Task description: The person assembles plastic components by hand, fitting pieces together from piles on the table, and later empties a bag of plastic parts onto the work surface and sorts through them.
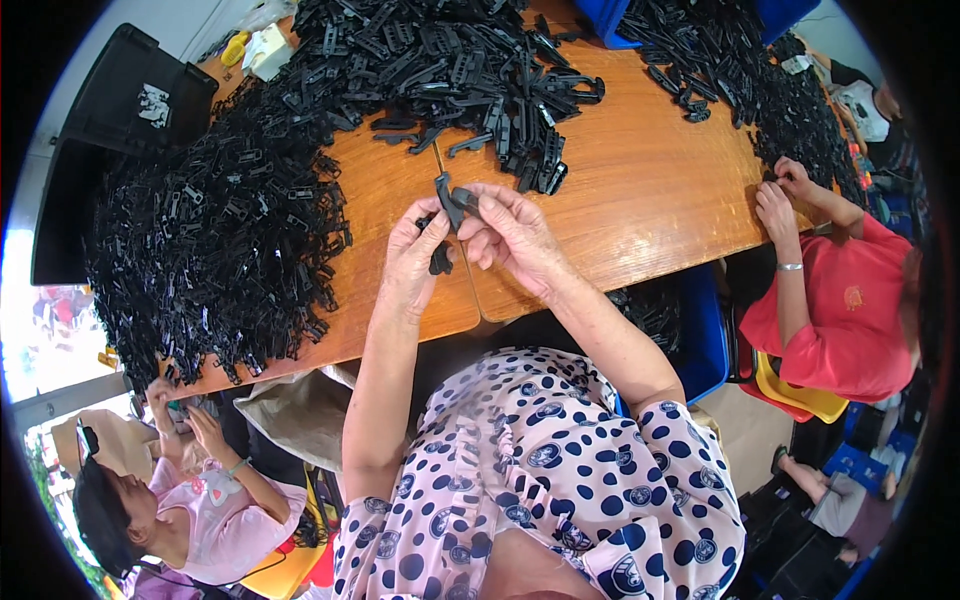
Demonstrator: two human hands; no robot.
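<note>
In front of me, above the near edge of the wooden table (630,170), both my hands work close together. My left hand (408,262) pinches a long black plastic part (446,192), which stands roughly upright. More black plastic shows under the left fingers, its shape partly hidden. Between thumb and fingers, my right hand (525,243) grips a short black plastic piece (465,199), set against the long part. Whether the two are joined cannot be told. Just beyond my hands lies a heap of long, slotted black plastic parts (430,65).
A large heap of small black clips (220,240) covers the table's left side. More black parts (700,60) lie far right beside a blue bin (605,22). Another blue bin (705,330) stands below the table edge. Co-workers sit at left (215,515) and right (835,310).
</note>
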